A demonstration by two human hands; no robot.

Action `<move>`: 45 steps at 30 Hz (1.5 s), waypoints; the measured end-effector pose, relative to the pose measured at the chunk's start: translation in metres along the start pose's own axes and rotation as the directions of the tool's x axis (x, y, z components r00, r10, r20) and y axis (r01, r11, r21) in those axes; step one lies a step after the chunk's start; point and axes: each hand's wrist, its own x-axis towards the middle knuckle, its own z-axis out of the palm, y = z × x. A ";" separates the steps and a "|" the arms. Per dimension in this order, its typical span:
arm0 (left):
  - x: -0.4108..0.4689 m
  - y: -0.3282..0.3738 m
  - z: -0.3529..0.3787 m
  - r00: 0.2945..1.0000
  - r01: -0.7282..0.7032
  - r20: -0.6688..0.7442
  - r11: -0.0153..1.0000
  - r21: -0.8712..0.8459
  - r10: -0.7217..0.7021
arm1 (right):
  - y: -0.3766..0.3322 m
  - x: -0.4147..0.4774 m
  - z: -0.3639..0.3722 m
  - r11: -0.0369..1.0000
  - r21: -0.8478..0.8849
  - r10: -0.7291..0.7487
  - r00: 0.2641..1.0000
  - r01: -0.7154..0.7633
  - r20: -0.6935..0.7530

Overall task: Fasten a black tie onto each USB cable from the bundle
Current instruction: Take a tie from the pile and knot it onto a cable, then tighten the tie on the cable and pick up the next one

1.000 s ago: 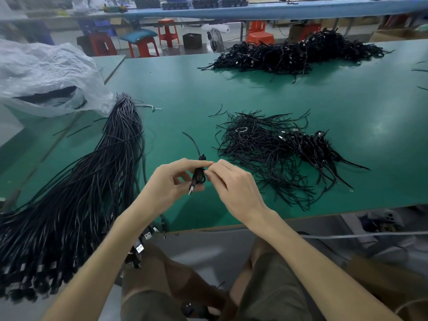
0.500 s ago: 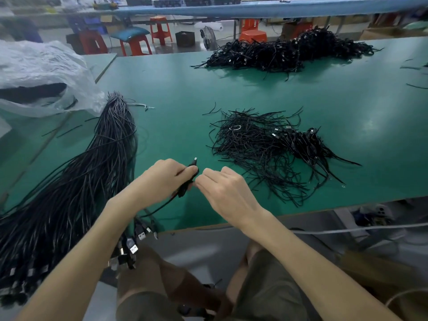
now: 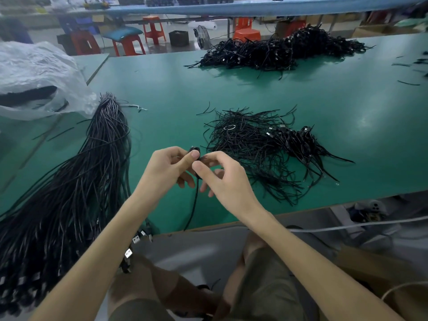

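Your left hand (image 3: 165, 169) and right hand (image 3: 223, 179) meet fingertip to fingertip, both pinching the looped top of 1 cable (image 3: 193, 205); whether a tie sits there too, you cannot tell. The cable hangs from your fingers straight back toward you, down to the near edge of the table (image 3: 347, 100). The bundle (image 3: 76, 181) lies to the left, lengthwise away from you, plugs nearest. The ties (image 3: 252, 147) are heaped just right.

I'm looking at workshop clutter around a green table (image 3: 162, 89).
A crumpled plastic bag (image 3: 34, 72) is lying at its left; an orange stool (image 3: 245, 31) and a fan (image 3: 202, 38) are standing behind.
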 end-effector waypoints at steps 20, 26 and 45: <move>-0.011 -0.043 -0.078 0.877 0.362 -0.314 0.069 0.930 -0.364 | 0.021 0.072 -0.177 0.696 -0.650 -0.001 0.905 -0.305 -0.426; -0.009 -0.042 -0.079 0.878 0.382 -0.298 0.171 0.908 -0.374 | 0.058 0.060 -0.166 0.617 -0.719 -0.010 0.911 -0.319 -0.413; 0.004 -0.016 -0.069 0.946 0.311 -0.246 0.795 0.521 -0.209 | 0.007 0.024 -0.055 0.703 -0.681 -0.206 0.975 0.208 0.085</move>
